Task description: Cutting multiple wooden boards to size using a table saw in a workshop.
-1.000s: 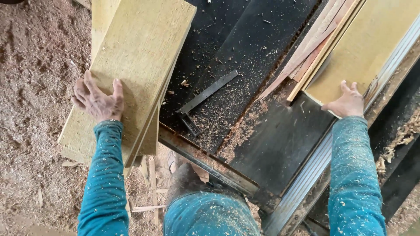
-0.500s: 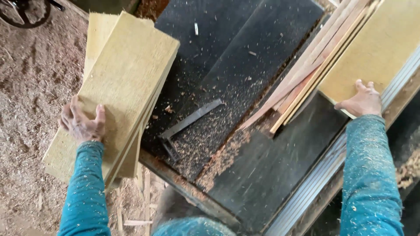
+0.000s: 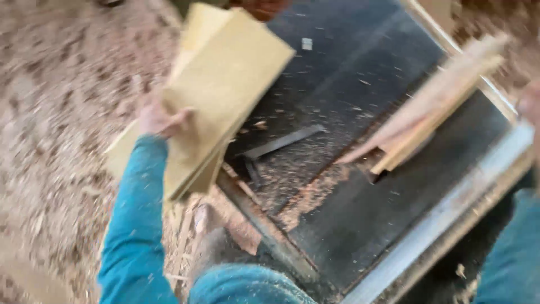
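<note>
Sawdust floor (image 3: 50,141), dark saw table (image 3: 360,214) littered with shavings. The view has swung left since a moment ago and is blurred. Left hand (image 3: 160,119) has stayed flat on the board stack (image 3: 225,90), fingers spread, pressing rather than clamped; the stack hangs off the table's left edge, tilted, now raised a little. Right hand (image 3: 529,104) sits at the table's far right edge, mostly cut off; can't tell its grip. Thin offcuts (image 3: 427,107) lie on the table near it.
</note>
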